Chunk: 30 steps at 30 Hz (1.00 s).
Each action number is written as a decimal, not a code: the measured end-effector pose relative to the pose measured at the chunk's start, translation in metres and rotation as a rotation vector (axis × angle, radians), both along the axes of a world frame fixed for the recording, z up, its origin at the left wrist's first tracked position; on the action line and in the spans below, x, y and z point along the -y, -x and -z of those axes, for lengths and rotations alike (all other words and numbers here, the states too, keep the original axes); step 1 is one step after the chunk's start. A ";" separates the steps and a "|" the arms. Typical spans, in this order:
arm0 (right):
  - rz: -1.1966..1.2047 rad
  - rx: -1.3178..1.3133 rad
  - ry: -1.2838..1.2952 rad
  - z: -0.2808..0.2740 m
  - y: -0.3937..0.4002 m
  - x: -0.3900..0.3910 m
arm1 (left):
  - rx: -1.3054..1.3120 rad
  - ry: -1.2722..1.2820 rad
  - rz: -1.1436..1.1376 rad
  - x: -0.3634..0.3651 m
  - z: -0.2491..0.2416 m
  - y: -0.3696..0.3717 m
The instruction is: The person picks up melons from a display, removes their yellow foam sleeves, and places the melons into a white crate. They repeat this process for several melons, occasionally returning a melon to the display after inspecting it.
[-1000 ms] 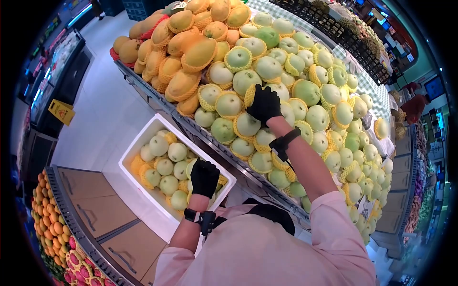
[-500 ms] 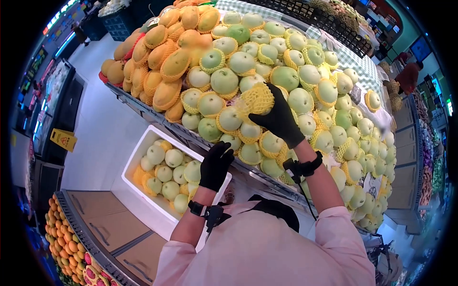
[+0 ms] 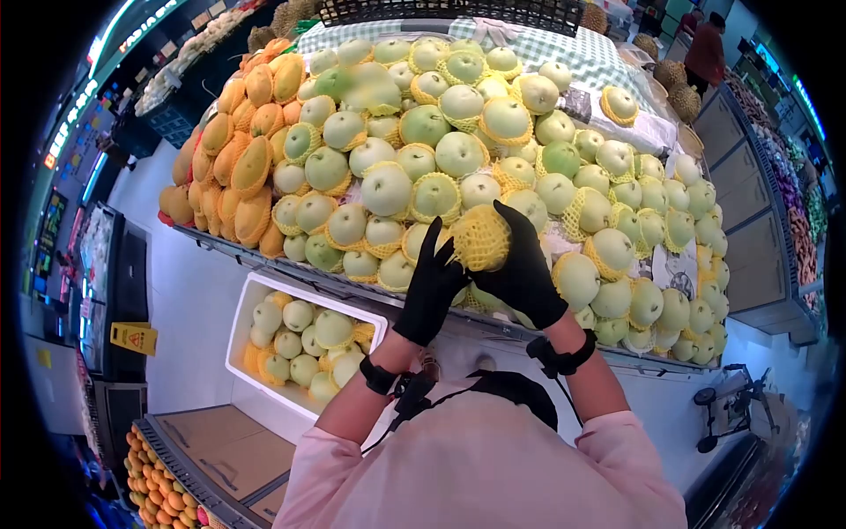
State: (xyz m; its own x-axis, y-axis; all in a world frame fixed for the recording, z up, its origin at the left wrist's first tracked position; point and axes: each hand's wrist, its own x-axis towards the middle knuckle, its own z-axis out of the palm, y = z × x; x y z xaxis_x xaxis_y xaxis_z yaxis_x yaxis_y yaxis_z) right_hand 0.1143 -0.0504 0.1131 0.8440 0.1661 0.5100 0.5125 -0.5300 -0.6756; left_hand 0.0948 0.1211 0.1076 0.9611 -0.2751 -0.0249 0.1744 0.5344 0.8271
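My right hand [image 3: 518, 269], in a black glove, is wrapped round a melon in a yellow foam net [image 3: 480, 238] above the front edge of the fruit display. The net covers most of this fruit. Just left of it is my left hand [image 3: 432, 286], also black-gloved, with its fingers raised and apart and their tips close to the net; whether they touch it I cannot tell. Pale green melons [image 3: 386, 188], many in yellow nets, lie heaped behind both hands.
Netted mangoes [image 3: 252, 167] are piled on the display's left. A white foam box [image 3: 236, 339] of melons stands below. Beyond the heap are a checkered cloth [image 3: 564, 50] and a black crate [image 3: 449, 11]. A person [image 3: 705, 48] is at the far right.
My right hand has brought the netted fruit nearer my body. My left hand has moved from above the foam box to beside that fruit. The view has turned right.
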 end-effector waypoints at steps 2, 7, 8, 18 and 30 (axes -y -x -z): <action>0.083 0.067 0.118 0.003 0.018 0.014 | 0.134 -0.198 -0.057 0.037 0.004 0.007; 0.075 0.027 0.038 -0.001 0.057 0.059 | -0.025 -0.034 -0.035 0.089 0.032 0.029; 0.082 0.013 0.024 -0.003 0.063 0.070 | -0.030 0.008 -0.005 0.092 0.041 0.031; 0.088 -0.131 -0.178 0.034 0.104 0.117 | -0.260 0.442 0.084 0.136 0.042 0.068; -0.009 -0.157 -0.388 0.047 0.108 0.126 | -0.282 0.523 -0.030 0.150 0.035 0.080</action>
State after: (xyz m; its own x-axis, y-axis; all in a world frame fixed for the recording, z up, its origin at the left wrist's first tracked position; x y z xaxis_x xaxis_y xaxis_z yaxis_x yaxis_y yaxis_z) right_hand 0.0066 -0.1764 0.0665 0.9158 -0.0057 0.4016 0.3909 -0.2172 -0.8944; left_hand 0.0150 -0.0291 0.0725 0.9446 -0.2922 -0.1493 0.3276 0.8666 0.3763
